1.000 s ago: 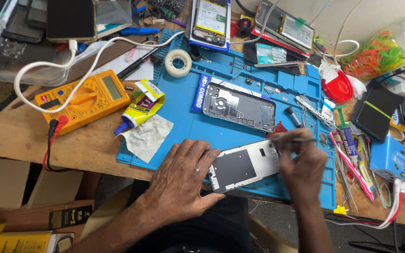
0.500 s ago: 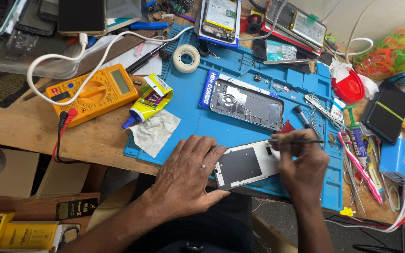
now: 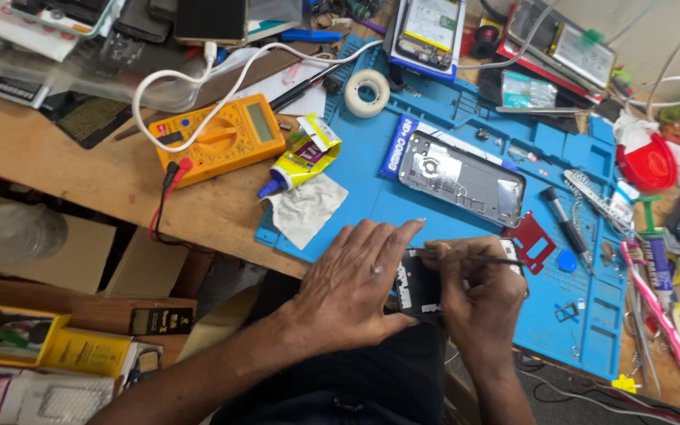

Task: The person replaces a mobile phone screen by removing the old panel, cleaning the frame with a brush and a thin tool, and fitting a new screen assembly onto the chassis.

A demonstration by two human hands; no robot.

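Head view: two hands working on a phone at the near edge of a blue mat.

Left hand (image 3: pixel 356 287) lies flat, fingers together, pressing the phone (image 3: pixel 417 287) down on the mat (image 3: pixel 466 212). Right hand (image 3: pixel 478 295) is closed around a thin tool (image 3: pixel 474 256) whose shaft lies across the phone. Farther on the mat lies an opened phone shell (image 3: pixel 462 177); a yellow multimeter (image 3: pixel 218 138) and glue tube (image 3: pixel 301 161) sit to the left.

Yellow glue tube (image 3: pixel 302 160) beside orange multimeter screen (image 3: pixel 260 122).
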